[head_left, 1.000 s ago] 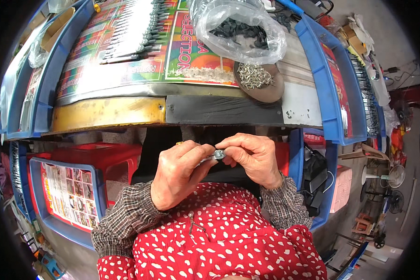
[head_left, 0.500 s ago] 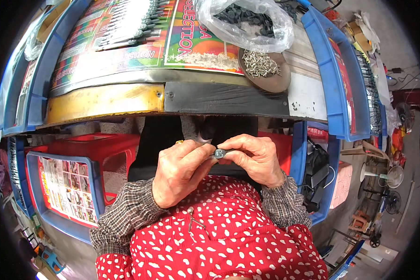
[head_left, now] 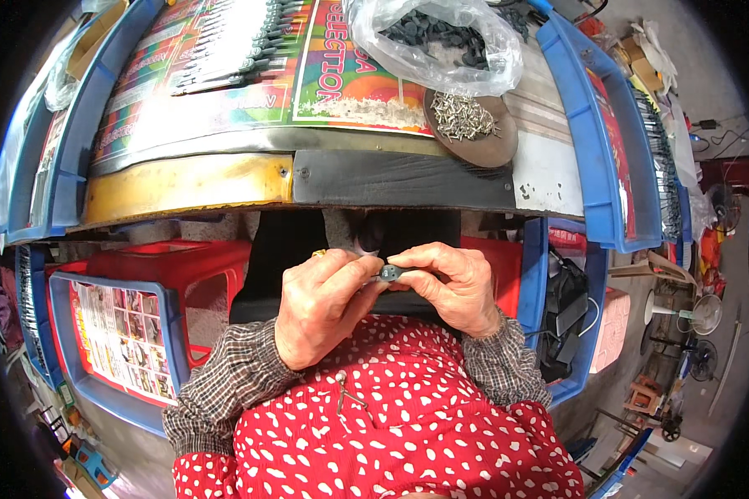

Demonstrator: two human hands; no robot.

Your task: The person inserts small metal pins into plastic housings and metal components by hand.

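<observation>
Between my two hands, over my lap in front of the table edge, is a small dark grey plastic piece with a rounded face and little holes [head_left: 390, 273]. My left hand [head_left: 324, 299] pinches its left side with thumb and forefinger. From the other side, the thumb and forefinger of my right hand [head_left: 451, 287] grip it too. Most of the piece is covered by my fingertips. Beyond it on the table, a round brown dish [head_left: 495, 148] bears a heap of small silver screws [head_left: 464, 116]. A clear plastic bag [head_left: 501, 62] holds many dark plastic parts [head_left: 429, 40].
A row of dark-ended slim pieces [head_left: 262, 50] lies at the table's far left. Blue crates [head_left: 587, 125] flank the table on both sides. Below it stand a red stool [head_left: 171, 254], a crate with printed sheets [head_left: 175, 333] and a crate of black items [head_left: 564, 312].
My hands stay in nearly the same place, both holding the grey piece. The piece has shifted slightly between my fingertips.
</observation>
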